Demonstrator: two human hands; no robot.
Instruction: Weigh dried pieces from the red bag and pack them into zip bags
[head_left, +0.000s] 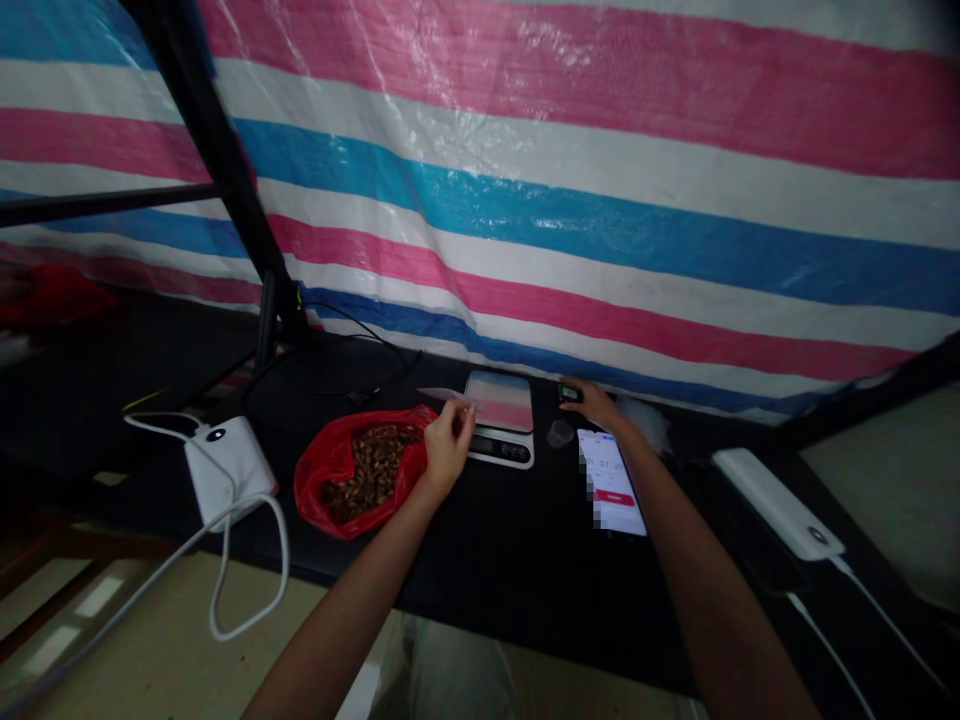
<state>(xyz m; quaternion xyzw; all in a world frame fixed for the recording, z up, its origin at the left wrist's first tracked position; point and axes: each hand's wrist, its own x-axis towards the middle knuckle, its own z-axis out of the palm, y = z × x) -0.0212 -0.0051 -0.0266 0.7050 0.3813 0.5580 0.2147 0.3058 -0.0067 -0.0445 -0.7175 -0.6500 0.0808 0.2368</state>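
My left hand [448, 443] is closed in a pinch on a thin pale card or sheet [444, 394] that sticks out to the left, just beside a small digital scale [501, 421]. A red plastic bag [324, 470] holding brown nuts or seeds [373, 462] lies below and left of that hand. My right hand [592, 402] reaches to the back of the black table [487, 550] and rests on a small dark object [568, 393]; its fingers are partly hidden. A lit phone [611, 481] lies under my right forearm, next to a small clear cup [559, 433].
A white power bank [227, 467] with a looping white cable [225, 590] sits at the table's left edge. Another white power bank [780, 502] with a cable lies at the right. A striped pink, blue and white tarp [570, 190] hangs behind. A black pole [217, 160] stands at back left.
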